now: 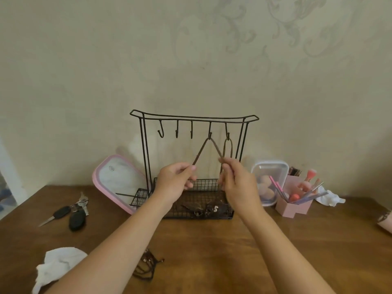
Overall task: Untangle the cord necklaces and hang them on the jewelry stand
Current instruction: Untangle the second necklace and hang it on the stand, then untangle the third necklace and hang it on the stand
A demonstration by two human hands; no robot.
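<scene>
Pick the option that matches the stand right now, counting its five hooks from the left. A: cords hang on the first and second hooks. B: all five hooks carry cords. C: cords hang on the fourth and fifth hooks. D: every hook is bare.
C: on the jewelry stand, the spread cord necklace hangs from the fourth hook, a second looped cord from the fifth; three left hooks are bare.

stand [146,149]: black | cord [214,146]: brown | organizer [290,206]: pink

The jewelry stand [194,166] stands mid-surface [212,251] against the wall; keys [70,213] at its nine o'clock, brush holder [294,200] at three, tangled cord necklaces [146,265] at six.
</scene>
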